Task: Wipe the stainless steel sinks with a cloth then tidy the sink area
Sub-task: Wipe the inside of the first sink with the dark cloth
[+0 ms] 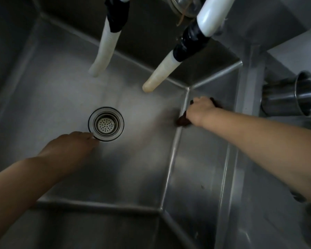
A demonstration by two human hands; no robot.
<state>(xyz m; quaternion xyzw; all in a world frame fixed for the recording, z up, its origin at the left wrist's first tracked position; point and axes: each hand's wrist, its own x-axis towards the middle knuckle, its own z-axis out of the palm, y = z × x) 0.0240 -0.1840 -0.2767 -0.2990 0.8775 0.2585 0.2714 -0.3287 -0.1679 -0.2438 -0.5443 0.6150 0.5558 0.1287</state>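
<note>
I look down into a deep stainless steel sink [52, 90] with a round drain strainer [106, 124] in its floor. My right hand [200, 109] presses a dark brown cloth [182, 121] against the sink's right wall near the far right corner, fingers curled over it. My left hand [74, 146] rests on the sink floor, its fingertips touching the drain's metal rim. The cloth is mostly hidden under my right hand.
Two white hoses with black tape hang into the sink from above, the left hose [104, 53] and the right hose [162, 74]. A steel cup [294, 97] lies on its side on the ledge at the right.
</note>
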